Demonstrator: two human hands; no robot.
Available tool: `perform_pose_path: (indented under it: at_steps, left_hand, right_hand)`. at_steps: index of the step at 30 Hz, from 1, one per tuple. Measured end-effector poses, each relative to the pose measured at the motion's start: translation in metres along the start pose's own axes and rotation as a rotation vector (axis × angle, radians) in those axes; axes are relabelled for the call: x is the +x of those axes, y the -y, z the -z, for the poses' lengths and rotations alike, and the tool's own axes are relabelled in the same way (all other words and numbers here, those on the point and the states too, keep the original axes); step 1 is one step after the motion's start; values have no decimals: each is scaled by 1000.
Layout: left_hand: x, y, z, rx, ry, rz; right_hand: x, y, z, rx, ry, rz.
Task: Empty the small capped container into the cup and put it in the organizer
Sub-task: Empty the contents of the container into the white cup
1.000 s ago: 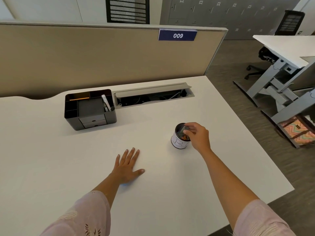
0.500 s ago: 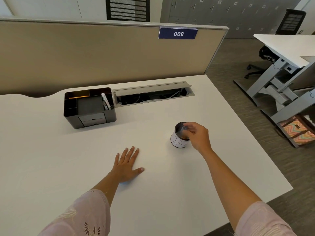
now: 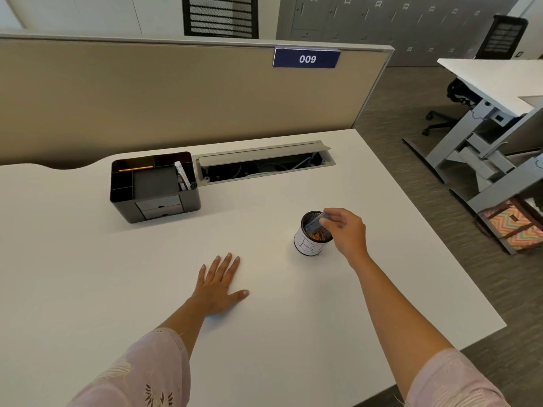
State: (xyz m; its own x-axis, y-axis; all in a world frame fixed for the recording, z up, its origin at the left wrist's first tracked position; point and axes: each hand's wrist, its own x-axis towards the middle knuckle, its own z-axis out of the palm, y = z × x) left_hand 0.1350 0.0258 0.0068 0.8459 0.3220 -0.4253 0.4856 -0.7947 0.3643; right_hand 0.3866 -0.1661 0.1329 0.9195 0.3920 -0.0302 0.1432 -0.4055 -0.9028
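We saw the right hand (image 3: 348, 230) poised over the small round cup with a dark mesh rim and a white paper label (image 3: 311, 235), which stood upright on the white desk (image 3: 264, 333), right of the middle. Its thumb and fingers (image 3: 329, 220) were pinched on a small clear container (image 3: 315, 223), tilted with its low end down inside the mouth of the cup; we could not tell whether a cap was on it. Orange and dark bits showed inside the cup, too small for us to name. The label carried a hand-drawn mark that we could not read with certainty. The left hand (image 3: 219, 284) lay flat on the desk, palm down, fingers spread and holding nothing, near and to the left of the cup and well apart from it. The dark rectangular plastic organizer with open compartments and 2 small grey drawers on its front (image 3: 154, 186) sat at the far left of the desk, well apart from both hands. A thin orange pencil (image 3: 135, 169) lay in its far compartment, and a white pen-like item (image 3: 182, 178) leaned in its right compartment. Just to the right of the organizer, an open grey cable tray (image 3: 264, 164) was set into the far edge of the desk. Behind the desk stood a beige partition panel (image 3: 176, 98) with a blue tag reading 009 (image 3: 307, 58). Both forearms came out of pale pink patterned sleeves (image 3: 141, 374) at the near edge.
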Motion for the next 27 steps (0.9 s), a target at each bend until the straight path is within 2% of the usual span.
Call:
perform_pose_path:
  at_steps: [5,9,14,18,27]
  left_hand:
    - [0,0,0,-8,0,4]
    - [0,0,0,-7,-2,2]
    - [0,0,1,-11,-2,1]
    - [0,1,0,-13,2,2]
    - [2,1,9,-51,55,5]
  right_hand:
    - [3,-2,2,80,-32,-62]
    - [0,-1,1,49,-94,-33]
    - [-4,0,-4,30,41,-65]
    - [-6,4,-2,58,-45,-38]
    - [-23,32,-16,203,-94,17]
